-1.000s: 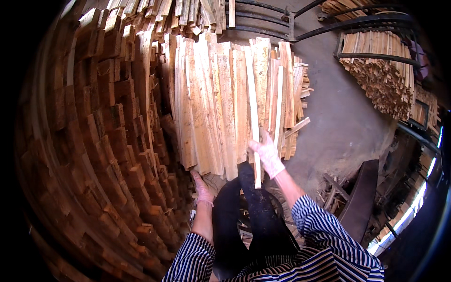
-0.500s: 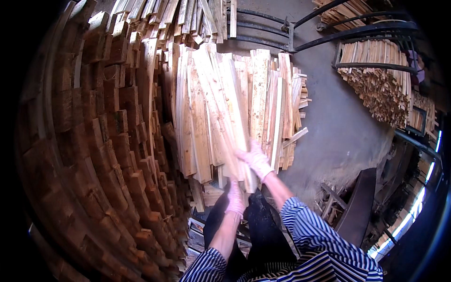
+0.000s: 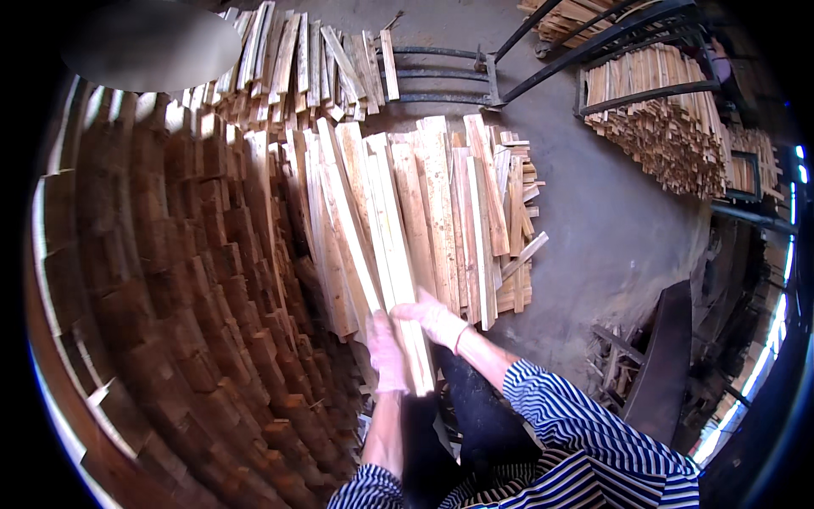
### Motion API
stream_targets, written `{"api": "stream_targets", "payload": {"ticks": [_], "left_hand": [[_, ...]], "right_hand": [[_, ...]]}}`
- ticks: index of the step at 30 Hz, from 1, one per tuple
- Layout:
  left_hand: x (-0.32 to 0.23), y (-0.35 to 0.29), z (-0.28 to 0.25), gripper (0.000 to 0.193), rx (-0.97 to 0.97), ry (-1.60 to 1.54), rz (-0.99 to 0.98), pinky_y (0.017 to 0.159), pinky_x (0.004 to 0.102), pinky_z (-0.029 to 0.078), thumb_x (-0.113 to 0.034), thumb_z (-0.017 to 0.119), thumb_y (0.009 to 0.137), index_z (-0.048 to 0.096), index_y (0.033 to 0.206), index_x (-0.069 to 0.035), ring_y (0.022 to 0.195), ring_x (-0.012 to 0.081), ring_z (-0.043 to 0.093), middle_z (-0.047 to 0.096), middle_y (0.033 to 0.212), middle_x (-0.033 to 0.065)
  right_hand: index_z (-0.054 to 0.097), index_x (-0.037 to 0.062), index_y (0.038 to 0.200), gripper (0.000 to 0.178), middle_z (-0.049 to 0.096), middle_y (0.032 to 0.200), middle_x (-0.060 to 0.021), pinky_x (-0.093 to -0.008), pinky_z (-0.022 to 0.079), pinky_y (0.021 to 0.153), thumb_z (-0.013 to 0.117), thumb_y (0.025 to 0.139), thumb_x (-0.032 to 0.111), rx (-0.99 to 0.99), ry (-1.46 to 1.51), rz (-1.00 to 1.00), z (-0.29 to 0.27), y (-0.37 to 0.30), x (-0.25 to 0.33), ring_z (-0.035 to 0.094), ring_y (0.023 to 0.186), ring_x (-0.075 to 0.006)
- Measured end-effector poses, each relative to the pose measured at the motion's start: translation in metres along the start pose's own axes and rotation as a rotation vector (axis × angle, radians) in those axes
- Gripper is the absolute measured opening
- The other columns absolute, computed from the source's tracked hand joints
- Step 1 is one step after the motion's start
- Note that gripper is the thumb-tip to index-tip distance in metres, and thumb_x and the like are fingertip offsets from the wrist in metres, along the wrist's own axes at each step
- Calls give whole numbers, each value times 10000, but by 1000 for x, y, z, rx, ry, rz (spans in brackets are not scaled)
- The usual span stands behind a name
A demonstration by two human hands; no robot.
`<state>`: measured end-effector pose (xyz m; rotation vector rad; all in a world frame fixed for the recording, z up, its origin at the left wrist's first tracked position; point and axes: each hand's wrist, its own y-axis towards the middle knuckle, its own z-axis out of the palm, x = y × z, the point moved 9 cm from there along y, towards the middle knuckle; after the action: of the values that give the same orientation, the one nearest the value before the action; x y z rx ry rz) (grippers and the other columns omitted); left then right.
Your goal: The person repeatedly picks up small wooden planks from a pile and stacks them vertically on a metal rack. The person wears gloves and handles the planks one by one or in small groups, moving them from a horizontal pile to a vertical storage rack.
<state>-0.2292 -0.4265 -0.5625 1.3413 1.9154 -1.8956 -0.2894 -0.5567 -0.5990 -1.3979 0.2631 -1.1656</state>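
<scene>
Pale wooden boards (image 3: pixel 441 212) lie lengthwise in a pile in front of me. My left hand (image 3: pixel 387 355), in a thin pinkish glove, closes around the near end of a narrow wooden board (image 3: pixel 349 216) that slants away to the far left. Beside it, my gloved right hand (image 3: pixel 432 320) grips a second wooden board (image 3: pixel 392 237) near its lower part. The near end of that one sticks out past my hands, above my dark trousers. A narrow gap parts the two boards toward their far ends. My fingers partly hide the edges they hold.
A tall stack of darker timber (image 3: pixel 203 280) rises close on my left. Beyond the pile lie more loose boards (image 3: pixel 297 64) and a black metal frame (image 3: pixel 441 75). Grey floor (image 3: pixel 593 229) stretches right, toward a bundle of cut sticks (image 3: pixel 653 110) and a dark beam (image 3: pixel 661 365).
Both hands have shifted left and nearer to me with the boards. The held boards, close together before, now spread apart at their far ends. My view has also shifted.
</scene>
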Motion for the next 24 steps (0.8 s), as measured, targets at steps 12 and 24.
{"api": "stream_targets", "payload": {"ticks": [12,24], "left_hand": [[5,-135,-33,790,226,-22,-387,987,357,510,-440,781,882,474,1474,-15,1142,256,647,676,1256,181],[-246,-252,-73,1222,156,90,527,1072,392,496,-470,969,662,253,1548,-27,1233,286,598,587,1356,191]], "right_hand": [[643,-37,1239,382,715,1114,-123,-379,587,861,711,938,189,276,374,327,30,-123,-18,696,965,-234],[451,50,1492,834,632,1370,-104,-385,524,1048,874,780,149,584,-92,-350,107,-294,205,621,1236,-243]]}}
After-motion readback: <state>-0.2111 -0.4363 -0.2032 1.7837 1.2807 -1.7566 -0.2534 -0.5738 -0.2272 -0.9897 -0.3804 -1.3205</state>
